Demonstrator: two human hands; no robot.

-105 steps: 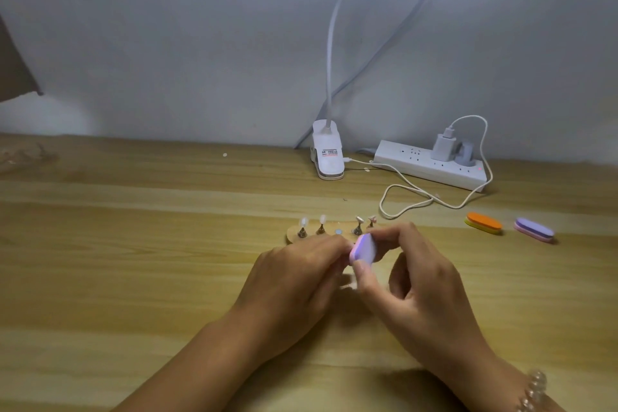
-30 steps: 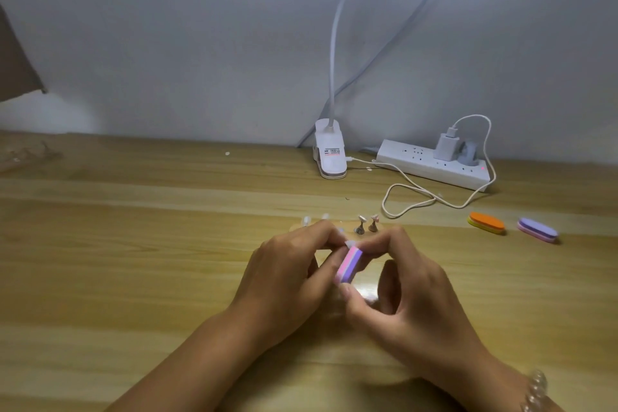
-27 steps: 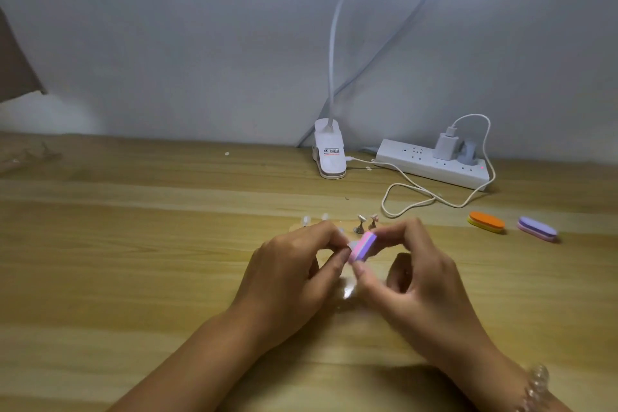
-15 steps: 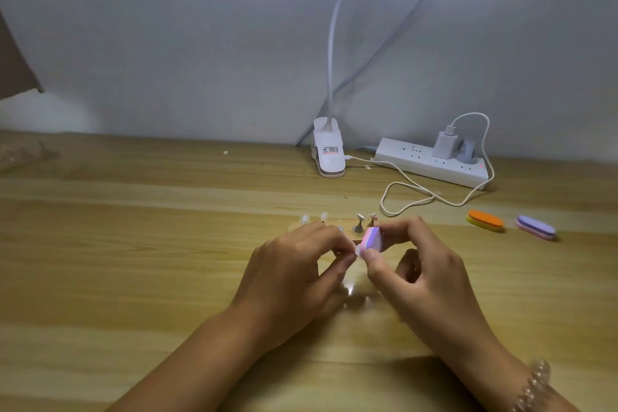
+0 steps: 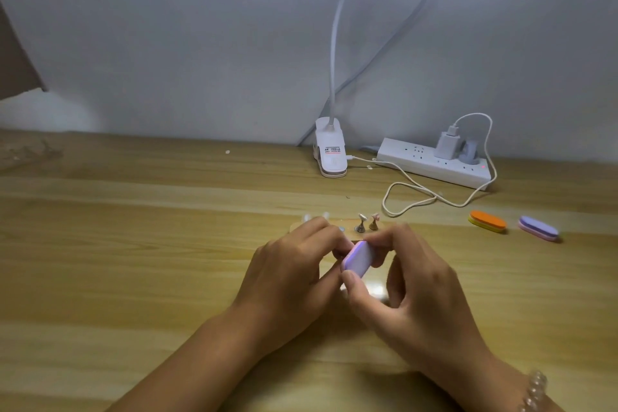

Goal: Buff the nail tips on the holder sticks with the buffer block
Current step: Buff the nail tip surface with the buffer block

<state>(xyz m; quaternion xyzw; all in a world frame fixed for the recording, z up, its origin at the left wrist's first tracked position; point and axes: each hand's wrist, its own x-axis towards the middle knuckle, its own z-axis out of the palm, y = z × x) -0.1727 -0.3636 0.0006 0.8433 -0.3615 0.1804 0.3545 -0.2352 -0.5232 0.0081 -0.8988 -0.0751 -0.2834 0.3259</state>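
Observation:
My right hand (image 5: 413, 291) pinches a small lilac and pink buffer block (image 5: 358, 258) between thumb and forefinger, its broad lilac face turned up. My left hand (image 5: 291, 273) is closed next to it, fingertips pressed against the block's left edge; whatever it grips is hidden behind the fingers and the block. Just behind both hands lies the wooden holder base (image 5: 347, 223). Two holder sticks with nail tips (image 5: 367, 224) stand on its right part. The tops of two more sticks (image 5: 316, 217) peek over my left knuckles.
An orange and yellow buffer block (image 5: 487, 221) and a lilac one (image 5: 538, 228) lie to the right. A white clip lamp (image 5: 330, 152) and a power strip (image 5: 434, 164) with a looping white cable (image 5: 411, 197) sit along the back by the wall.
The buffer block has swung from a thin edge-on pose near the sticks to lower and flatter, with its wide lilac face up. Both hands stay close together in front of the holder.

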